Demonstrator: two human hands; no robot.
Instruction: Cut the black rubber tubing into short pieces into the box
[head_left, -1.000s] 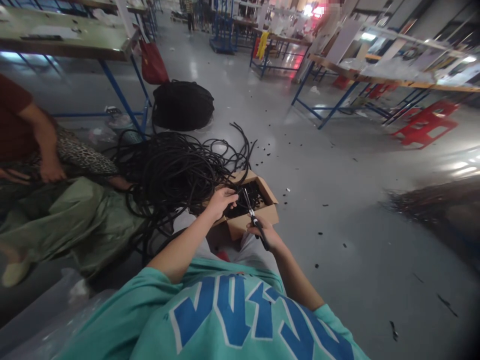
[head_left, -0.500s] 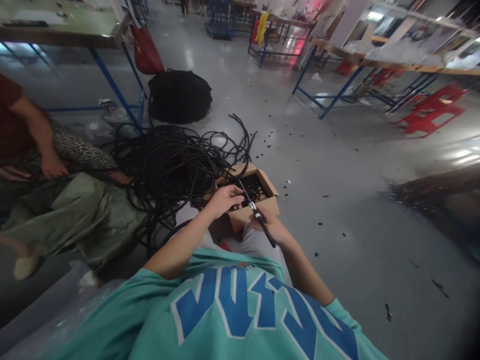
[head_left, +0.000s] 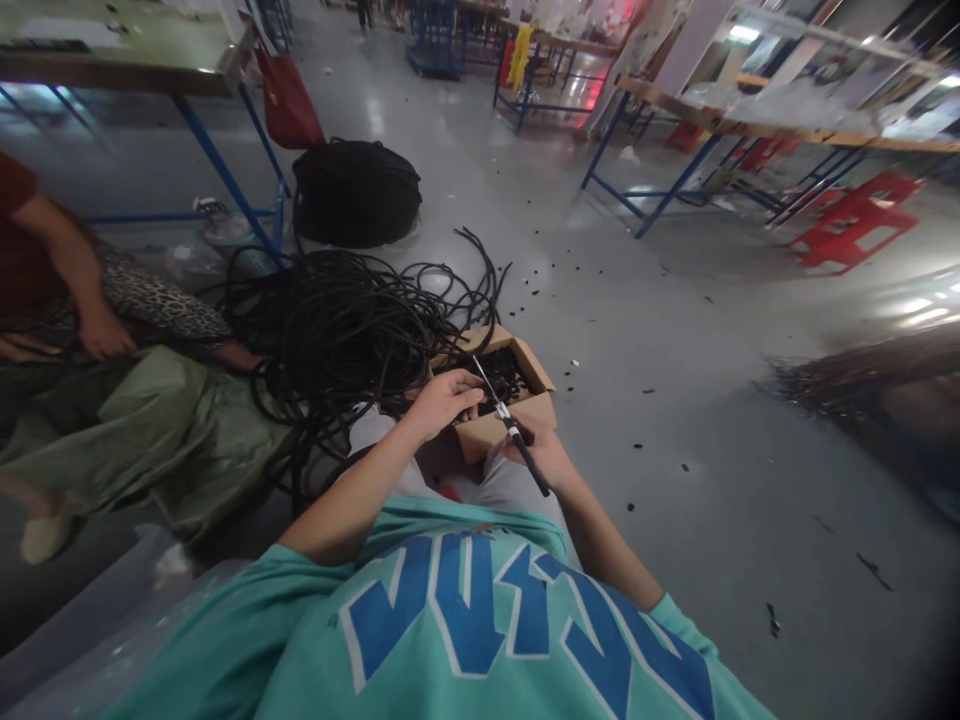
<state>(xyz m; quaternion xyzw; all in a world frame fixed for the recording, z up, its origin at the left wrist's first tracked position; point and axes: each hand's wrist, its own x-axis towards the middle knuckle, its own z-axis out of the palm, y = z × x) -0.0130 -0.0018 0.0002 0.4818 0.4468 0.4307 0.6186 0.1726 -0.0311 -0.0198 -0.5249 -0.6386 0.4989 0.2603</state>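
Over the near edge of an open cardboard box (head_left: pixel 536 408) my right hand (head_left: pixel 541 455) is closed on a tool with a black handle (head_left: pixel 529 464) and a thin metal rod that points up and left. My left hand (head_left: pixel 448 400) is closed beside the rod, its fingers bent; what they hold is too small to make out. Small black pieces (head_left: pixel 506 372) fill the box beneath the rod. A large tangle of black tubing (head_left: pixel 337 320) lies against the box's left side.
A person's arm (head_left: pixel 79 270) and green cloth (head_left: pixel 150 440) are at the left. Behind the tubing stands a round black bundle (head_left: pixel 356 192). Blue-legged tables (head_left: pixel 750 128), a red stool (head_left: pixel 855 225) and a dark bristly bundle (head_left: pixel 847 380) are farther off; black scraps dot the floor.
The whole view has shifted slightly. Both hands and the tool keep nearly the same position over the box.
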